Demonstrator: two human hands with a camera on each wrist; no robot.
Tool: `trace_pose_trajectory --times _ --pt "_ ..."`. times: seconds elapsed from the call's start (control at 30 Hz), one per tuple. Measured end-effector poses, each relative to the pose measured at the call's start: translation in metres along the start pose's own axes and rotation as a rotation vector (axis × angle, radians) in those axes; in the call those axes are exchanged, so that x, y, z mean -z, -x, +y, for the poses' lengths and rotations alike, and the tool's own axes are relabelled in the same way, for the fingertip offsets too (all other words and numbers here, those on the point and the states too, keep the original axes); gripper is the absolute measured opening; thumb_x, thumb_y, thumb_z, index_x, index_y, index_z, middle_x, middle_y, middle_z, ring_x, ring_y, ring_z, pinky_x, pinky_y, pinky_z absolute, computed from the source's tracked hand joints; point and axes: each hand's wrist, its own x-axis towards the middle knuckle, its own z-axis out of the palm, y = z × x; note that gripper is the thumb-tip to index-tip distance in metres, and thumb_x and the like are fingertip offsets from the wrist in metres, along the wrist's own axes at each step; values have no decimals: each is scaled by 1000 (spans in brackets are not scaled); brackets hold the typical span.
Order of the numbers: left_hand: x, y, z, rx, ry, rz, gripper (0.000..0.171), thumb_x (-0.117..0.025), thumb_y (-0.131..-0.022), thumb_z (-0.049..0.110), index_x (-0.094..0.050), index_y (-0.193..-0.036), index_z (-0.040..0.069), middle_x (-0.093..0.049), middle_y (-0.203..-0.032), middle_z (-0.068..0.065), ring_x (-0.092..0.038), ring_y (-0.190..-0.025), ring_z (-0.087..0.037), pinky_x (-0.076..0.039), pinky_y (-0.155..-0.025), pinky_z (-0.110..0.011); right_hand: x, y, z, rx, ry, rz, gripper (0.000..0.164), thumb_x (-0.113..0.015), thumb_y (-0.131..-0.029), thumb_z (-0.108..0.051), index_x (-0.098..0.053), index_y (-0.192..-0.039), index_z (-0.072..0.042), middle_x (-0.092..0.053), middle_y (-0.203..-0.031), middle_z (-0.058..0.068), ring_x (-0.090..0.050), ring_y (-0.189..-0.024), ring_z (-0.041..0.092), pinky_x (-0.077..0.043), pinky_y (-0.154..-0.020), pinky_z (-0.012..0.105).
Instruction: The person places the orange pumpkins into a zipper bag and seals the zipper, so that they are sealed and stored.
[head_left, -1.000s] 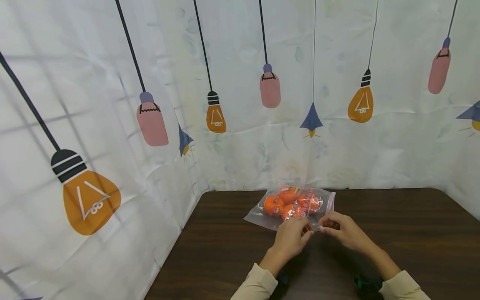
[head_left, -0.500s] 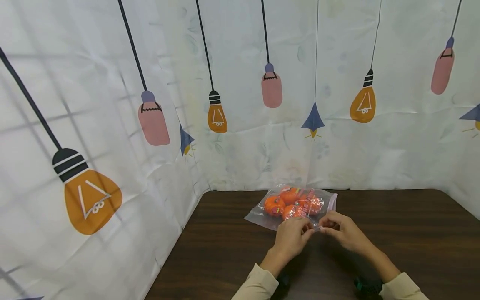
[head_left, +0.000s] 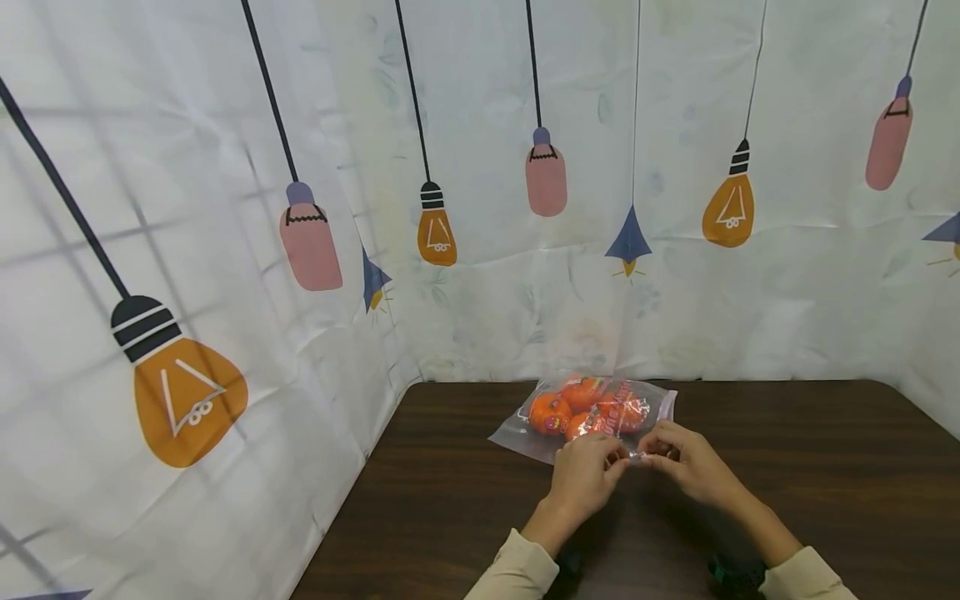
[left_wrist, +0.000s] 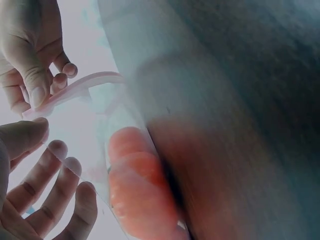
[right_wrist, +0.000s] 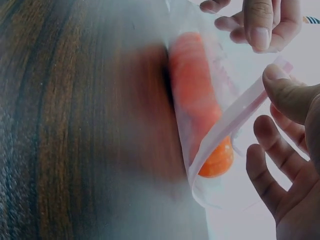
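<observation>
A clear zip bag (head_left: 517, 435) with pink print lies on the table, holding several orange mandarins (head_left: 550, 414). My left hand (head_left: 581, 479) pinches the bag's near edge between thumb and index finger, close to its open-end corner. Right beside it, my right hand (head_left: 690, 462) pinches the end of the pinkish zip strip (right_wrist: 235, 114) between thumb and forefinger. In the left wrist view, the mandarins (left_wrist: 137, 185) show through the plastic, and the left hand's other fingers (left_wrist: 62, 185) are spread along the bag's side. The fingertips of both hands are nearly together.
The dark wood-grain table (head_left: 810, 450) extends around the bag to both sides. Behind it hangs a white cloth (head_left: 480, 325) printed with lamps and bulbs, and another stretch of this cloth runs along the left. Beige sleeves (head_left: 517, 567) cover the forearms.
The head view has turned very slightly to the left. Both hands keep their pinch at the bag's corner, with only tiny finger movement, and the mandarins stay in place.
</observation>
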Motion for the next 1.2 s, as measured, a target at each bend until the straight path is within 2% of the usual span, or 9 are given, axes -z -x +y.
trace_pose_trajectory --times 0.33,0.6,0.9,1.2 --pt "2 0 1 12 -13 11 5 -76 -92 36 -77 -92 30 -68 -84 15 -56 -68 3 -37 -58 -16 -1 0 -1 4 13 12 24 -76 -86 0 -69 -92 -21 -58 -86 -9 -54 -74 -1 -48 -58 23" --pt "4 0 0 8 -14 27 6 -76 -92 35 -77 -93 29 -69 -86 14 -56 -68 1 -38 -58 -16 -3 -2 -5 18 76 32 27 -79 -81 2 -69 -90 -21 -55 -83 -12 -50 -70 -4 -46 -56 21" --pt "6 -1 -2 8 -1 37 5 -77 -90 33 -76 -89 28 -67 -82 14 -57 -66 0 -38 -57 -18 -6 -2 -11 45 31 14 25 -79 -82 1 -69 -91 -19 -56 -83 -10 -51 -71 -3 -45 -55 21" --pt "6 -1 -4 -16 -15 80 3 -79 -87 29 -76 -87 28 -63 -80 14 -57 -65 -1 -36 -55 -18 -6 -2 -14 31 6 -34 19 -78 -85 -2 -70 -91 -18 -56 -85 -9 -52 -73 -3 -47 -57 21"
